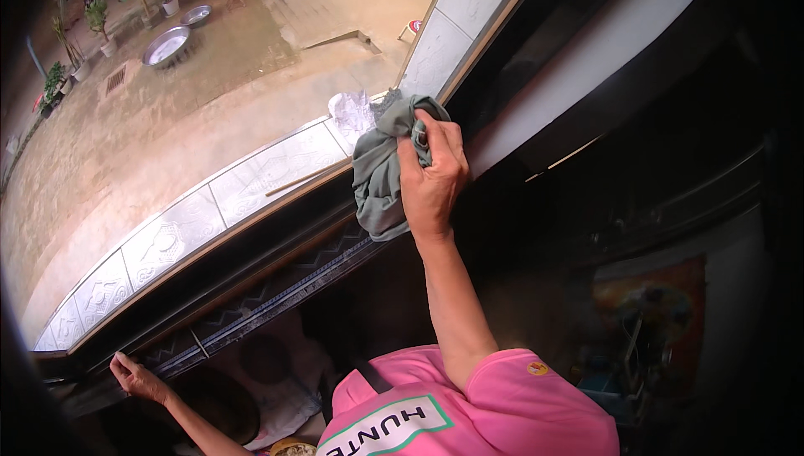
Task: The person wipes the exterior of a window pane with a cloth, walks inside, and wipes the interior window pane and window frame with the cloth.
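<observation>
My right hand (434, 170) grips a bunched grey-green cloth (380, 186) at the corner of a window opening, where the dark frame meets the white tiled ledge (182, 236). Just beyond the cloth, a crumpled white piece (352, 110), plastic or paper, lies on the ledge beside a dark grey scrap of material. A thin stick (301, 179) rests on the ledge to the left of the cloth. My left hand (135, 377) is at the lower left with its fingers bent against the dark window frame (251, 237); whether it grips the frame I cannot tell.
A patterned tiled sill (276, 296) runs inside the frame. White tiles (452, 10) line the right side of the opening. Outside in the yard, below, are a large metal basin (166, 46), a smaller basin (196, 15) and several potted plants. The room at right is dark.
</observation>
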Available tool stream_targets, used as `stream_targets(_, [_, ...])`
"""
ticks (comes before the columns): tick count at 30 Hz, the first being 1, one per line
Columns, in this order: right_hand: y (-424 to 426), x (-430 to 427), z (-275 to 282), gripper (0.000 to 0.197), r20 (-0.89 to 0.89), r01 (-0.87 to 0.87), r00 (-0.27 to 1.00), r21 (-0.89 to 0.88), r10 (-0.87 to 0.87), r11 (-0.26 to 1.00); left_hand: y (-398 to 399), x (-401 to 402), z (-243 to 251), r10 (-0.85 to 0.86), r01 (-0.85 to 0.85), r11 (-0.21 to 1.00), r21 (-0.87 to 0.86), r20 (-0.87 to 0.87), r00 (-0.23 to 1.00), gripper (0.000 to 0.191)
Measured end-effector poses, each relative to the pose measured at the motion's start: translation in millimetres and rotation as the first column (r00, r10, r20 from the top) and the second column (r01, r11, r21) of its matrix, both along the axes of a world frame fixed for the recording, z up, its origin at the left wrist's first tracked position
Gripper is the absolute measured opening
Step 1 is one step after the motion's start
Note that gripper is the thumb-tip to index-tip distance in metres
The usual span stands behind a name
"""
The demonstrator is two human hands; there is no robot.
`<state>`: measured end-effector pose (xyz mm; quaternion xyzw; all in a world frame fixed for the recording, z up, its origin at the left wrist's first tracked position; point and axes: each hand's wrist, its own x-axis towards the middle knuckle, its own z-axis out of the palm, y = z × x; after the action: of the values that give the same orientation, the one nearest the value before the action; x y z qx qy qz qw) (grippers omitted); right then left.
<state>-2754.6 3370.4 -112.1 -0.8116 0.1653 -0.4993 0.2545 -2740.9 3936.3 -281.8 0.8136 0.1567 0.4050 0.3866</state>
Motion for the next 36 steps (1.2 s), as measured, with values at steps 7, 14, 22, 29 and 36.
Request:
stream_targets(7, [8.1, -4.9, -58.1, 0.050, -0.193, 0.034, 0.979, -0.191, -0.071, 0.981, -0.4, -2.0, 12.5, 0.066, -0.063, 0.996, 0.058, -0.045, 0.997, 0.027])
stream_targets(14, [-9.2, -6.0, -37.3, 0.043, -0.057, -0.051, 0.997, -0.025, 0.049, 0.998, -9.1, 2.3, 10.3, 0.040, -0.041, 0.990, 0.137, 0.010, 0.999, 0.029])
stream_targets(22, [-4.3, -0.3, -54.7, 0.052, -0.128, 0.045, 0.989, -0.217, -0.074, 0.975, 1.7, 2.3, 14.2, 0.115, -0.107, 0.985, 0.132, -0.051, 0.992, 0.028])
stream_targets(29, [-17.1, -3.3, -41.4, 0.045, -0.071, -0.100, 0.993, -0.053, 0.096, 0.994, 7.2, 7.5, 1.2, 0.006, -0.010, 0.995, 0.098, 0.039, 0.999, 0.029])
stream_targets(36, [-16.8, 12.0, -18.4, 0.033, -0.036, 0.014, 0.999, -0.130, -0.019, 0.991, 8.7, 3.3, 8.2, 0.043, -0.043, 0.988, 0.146, 0.003, 0.999, 0.028])
